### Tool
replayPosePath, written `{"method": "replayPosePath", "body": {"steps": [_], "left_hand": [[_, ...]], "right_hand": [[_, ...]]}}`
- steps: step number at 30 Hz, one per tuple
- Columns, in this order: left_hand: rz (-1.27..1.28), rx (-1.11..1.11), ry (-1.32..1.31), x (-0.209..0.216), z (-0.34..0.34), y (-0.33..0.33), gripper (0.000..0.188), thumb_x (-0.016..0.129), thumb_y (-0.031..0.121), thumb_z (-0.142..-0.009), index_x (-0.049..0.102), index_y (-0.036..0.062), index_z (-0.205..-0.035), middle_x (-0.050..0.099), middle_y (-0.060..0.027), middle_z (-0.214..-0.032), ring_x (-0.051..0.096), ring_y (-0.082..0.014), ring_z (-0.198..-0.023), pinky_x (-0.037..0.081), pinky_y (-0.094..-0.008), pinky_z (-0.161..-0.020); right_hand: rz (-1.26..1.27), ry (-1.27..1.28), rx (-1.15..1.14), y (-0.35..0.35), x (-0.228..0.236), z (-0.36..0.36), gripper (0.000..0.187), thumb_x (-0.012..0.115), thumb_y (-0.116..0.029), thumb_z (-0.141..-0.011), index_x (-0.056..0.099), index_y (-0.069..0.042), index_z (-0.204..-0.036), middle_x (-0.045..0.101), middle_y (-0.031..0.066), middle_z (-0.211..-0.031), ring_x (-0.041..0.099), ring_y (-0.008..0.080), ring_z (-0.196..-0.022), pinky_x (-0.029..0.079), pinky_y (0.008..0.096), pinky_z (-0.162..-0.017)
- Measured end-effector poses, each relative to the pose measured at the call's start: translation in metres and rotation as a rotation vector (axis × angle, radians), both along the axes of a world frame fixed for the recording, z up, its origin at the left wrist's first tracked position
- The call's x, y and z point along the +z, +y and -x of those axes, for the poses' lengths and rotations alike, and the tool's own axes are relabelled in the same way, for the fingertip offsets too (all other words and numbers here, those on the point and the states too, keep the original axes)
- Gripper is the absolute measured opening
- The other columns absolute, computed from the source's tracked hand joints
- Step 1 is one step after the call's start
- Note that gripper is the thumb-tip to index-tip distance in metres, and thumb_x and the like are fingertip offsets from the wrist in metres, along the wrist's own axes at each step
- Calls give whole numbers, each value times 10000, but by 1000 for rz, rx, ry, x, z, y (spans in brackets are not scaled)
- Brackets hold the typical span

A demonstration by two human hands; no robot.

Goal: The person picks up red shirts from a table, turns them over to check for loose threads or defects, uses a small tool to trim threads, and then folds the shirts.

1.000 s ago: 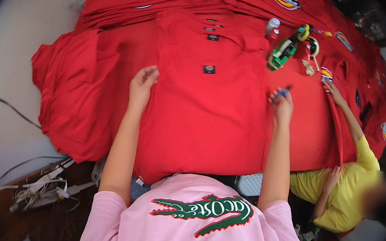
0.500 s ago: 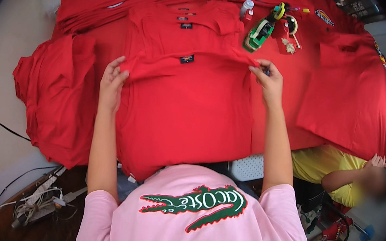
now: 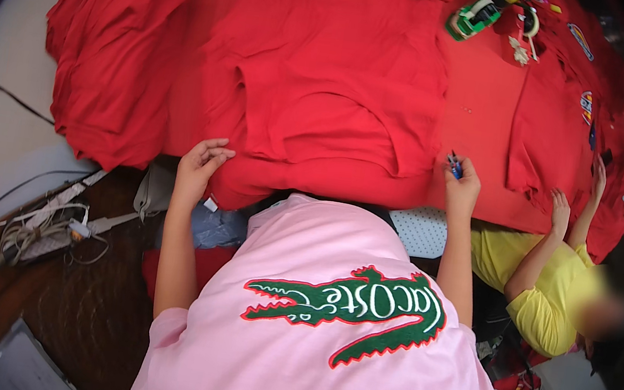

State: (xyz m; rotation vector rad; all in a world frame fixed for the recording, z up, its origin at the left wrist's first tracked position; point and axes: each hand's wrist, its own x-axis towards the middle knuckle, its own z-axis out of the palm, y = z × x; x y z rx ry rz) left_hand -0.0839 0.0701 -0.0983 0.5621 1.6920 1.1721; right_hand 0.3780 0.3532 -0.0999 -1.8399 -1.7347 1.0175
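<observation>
A red T-shirt [image 3: 343,132] lies spread in front of me, its rounded neckline and creased fabric toward the table's near edge. My left hand [image 3: 204,170] is at the shirt's near left corner, its fingers loosely bent and apart with no cloth visible between them. By the near right corner, my right hand [image 3: 462,188] is closed round small blue thread snips [image 3: 455,166], their dark points sticking out past the fingers. Most of the snips is hidden in the palm. Further shirts seem to lie beneath and beyond this one.
A heap of red shirts [image 3: 113,69] is on the left. Far right of centre are a green tape dispenser [image 3: 474,18] and a tape roll [image 3: 532,23]. A co-worker in a yellow top [image 3: 527,280] handles red shirts at right. Cables and a power strip [image 3: 41,240] lie lower left.
Both hands have let go of the shirt's neckline, which they held out at its two sides, and come back toward me. The shirt now lies flat, its neckline nearer. My view has shifted.
</observation>
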Motion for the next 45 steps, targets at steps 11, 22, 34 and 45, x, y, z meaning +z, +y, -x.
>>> {"method": "replayPosePath", "body": {"steps": [11,22,34,45], "left_hand": [[-41,99,871,14,1,36,356,733,29,-876,715,75,-1229,647,-116,-1206,650,-263,-1123,518,-351,-948],[-22,-77,1081,22,-16,48,345,775,92,-842,681,86,-1174,663,-145,-1086,651,-366,-1046,511,-460,-934],[-375,-483,1090,-19,-110,34,326,801,109,-809,725,97,-1125,646,-59,-1118,642,-268,-1048,515,-422,-940],[-379,-530,1035,-7,-113,60,365,821,168,-806,678,65,-1125,629,-97,-1138,634,-291,-1046,486,-463,-977]], "right_hand": [[842,418,797,-54,15,203,590,848,-278,-873,640,-36,-1369,588,0,-783,499,70,-619,396,246,-520],[668,920,452,62,80,195,139,697,-208,-951,603,-108,-969,553,-6,-654,479,84,-494,423,254,-488],[190,461,-62,73,27,11,254,599,-119,-995,646,-33,-1229,587,-12,-787,526,66,-650,435,239,-547],[-76,398,155,-44,-2,16,440,857,-31,-792,660,-68,-1184,577,8,-1157,560,106,-1011,462,247,-857]]}}
